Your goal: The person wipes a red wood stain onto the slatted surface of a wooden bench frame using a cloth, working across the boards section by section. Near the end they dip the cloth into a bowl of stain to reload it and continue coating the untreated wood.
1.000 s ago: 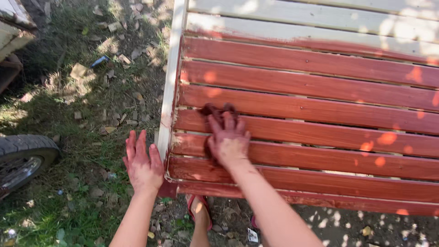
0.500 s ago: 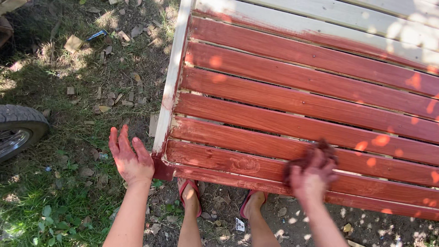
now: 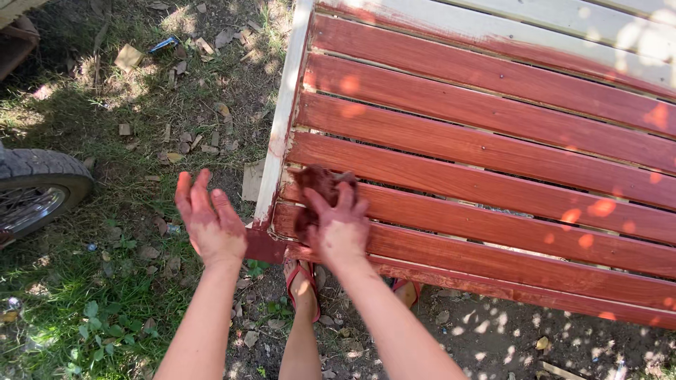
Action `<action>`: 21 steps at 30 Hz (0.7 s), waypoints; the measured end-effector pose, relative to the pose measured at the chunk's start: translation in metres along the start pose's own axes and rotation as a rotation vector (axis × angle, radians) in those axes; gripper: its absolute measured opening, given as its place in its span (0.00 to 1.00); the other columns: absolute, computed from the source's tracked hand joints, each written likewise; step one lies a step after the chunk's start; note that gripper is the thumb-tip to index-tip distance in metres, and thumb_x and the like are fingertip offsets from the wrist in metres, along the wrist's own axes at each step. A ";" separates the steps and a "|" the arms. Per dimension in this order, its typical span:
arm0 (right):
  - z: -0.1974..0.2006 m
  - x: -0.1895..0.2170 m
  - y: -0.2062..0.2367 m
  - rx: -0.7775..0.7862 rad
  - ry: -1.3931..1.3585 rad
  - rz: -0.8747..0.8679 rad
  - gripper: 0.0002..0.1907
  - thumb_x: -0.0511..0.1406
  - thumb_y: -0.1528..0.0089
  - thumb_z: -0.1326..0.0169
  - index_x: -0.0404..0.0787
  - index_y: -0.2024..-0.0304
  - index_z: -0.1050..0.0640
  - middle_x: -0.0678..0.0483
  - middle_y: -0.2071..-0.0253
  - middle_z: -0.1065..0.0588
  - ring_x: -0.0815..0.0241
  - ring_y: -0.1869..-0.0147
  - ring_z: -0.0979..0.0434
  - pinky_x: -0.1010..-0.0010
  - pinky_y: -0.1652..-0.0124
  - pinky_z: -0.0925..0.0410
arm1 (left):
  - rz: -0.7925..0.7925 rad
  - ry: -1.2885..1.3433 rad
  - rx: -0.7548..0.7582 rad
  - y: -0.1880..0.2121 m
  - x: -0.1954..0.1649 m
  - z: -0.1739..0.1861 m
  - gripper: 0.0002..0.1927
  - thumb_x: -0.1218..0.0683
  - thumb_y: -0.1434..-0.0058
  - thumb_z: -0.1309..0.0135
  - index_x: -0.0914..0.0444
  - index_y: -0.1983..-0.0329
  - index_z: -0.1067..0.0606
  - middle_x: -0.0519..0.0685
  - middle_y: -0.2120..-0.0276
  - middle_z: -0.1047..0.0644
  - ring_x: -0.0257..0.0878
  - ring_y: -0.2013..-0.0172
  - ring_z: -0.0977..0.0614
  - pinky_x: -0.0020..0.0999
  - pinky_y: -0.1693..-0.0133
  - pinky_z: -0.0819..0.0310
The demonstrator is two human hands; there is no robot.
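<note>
Currently the right hand [image 3: 339,229] presses a stained rag [image 3: 315,184] flat, fingers clamped on it, against a red slat [image 3: 493,176] near the frame's left end. The left hand [image 3: 211,224] hovers beside it, fingers apart and empty. Staining appears under way; the pale upper slats [image 3: 507,32] remain uncoated.

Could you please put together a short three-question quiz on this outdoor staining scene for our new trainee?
1. True or false: the right hand presses a dark rag onto a red-stained slat.
2. What does the left hand hold?
A. a brush
B. nothing, its fingers spread open in the air
C. a tin
3. Fill in: at the left edge of the picture, on the grass, part of a ___ shows.

Key
1. True.
2. B. The left hand hovers just off the corner of the bench frame.
3. Tyre.
</note>
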State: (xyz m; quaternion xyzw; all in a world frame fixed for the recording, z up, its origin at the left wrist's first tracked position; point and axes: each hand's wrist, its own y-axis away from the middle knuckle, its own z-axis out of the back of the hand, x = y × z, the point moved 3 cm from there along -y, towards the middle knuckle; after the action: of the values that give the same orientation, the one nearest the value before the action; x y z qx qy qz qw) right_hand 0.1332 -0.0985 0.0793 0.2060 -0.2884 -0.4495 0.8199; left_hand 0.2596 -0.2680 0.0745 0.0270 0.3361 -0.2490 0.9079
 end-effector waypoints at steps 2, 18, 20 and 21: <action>0.005 -0.068 0.014 -0.144 0.067 0.016 0.41 0.41 0.50 0.36 0.72 0.35 0.32 0.41 0.30 0.46 0.34 0.35 0.43 0.42 0.45 0.33 | 0.004 0.029 0.028 0.004 -0.009 -0.014 0.21 0.51 0.23 0.59 0.65 0.32 0.31 0.61 0.29 0.39 0.58 0.30 0.34 0.48 0.33 0.38; -0.011 -0.438 0.160 -0.727 0.124 -0.648 0.25 0.41 0.43 0.40 0.51 0.42 0.25 0.38 0.37 0.37 0.38 0.35 0.39 0.42 0.37 0.39 | 0.017 0.034 0.059 0.042 0.008 -0.015 0.22 0.51 0.23 0.61 0.67 0.32 0.30 0.59 0.29 0.40 0.56 0.30 0.35 0.48 0.33 0.38; -0.037 -0.372 0.142 -0.698 0.079 -0.699 0.29 0.42 0.43 0.42 0.58 0.38 0.23 0.40 0.35 0.37 0.40 0.34 0.40 0.48 0.39 0.39 | 0.019 0.127 0.057 0.039 0.007 -0.014 0.23 0.50 0.22 0.62 0.68 0.32 0.31 0.59 0.29 0.42 0.54 0.31 0.33 0.44 0.35 0.36; -0.048 -0.317 0.137 -0.832 0.060 -0.551 0.26 0.41 0.42 0.43 0.55 0.40 0.25 0.41 0.33 0.38 0.41 0.32 0.42 0.48 0.35 0.39 | 0.027 0.173 0.068 0.038 0.007 -0.013 0.23 0.49 0.22 0.62 0.69 0.32 0.32 0.59 0.29 0.43 0.53 0.32 0.33 0.43 0.36 0.34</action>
State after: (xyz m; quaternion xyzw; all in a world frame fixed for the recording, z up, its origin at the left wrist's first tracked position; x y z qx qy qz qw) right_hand 0.1134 0.2463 0.0334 -0.0572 0.0042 -0.7202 0.6914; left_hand 0.2747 -0.2347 0.0555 0.0838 0.4041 -0.2447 0.8774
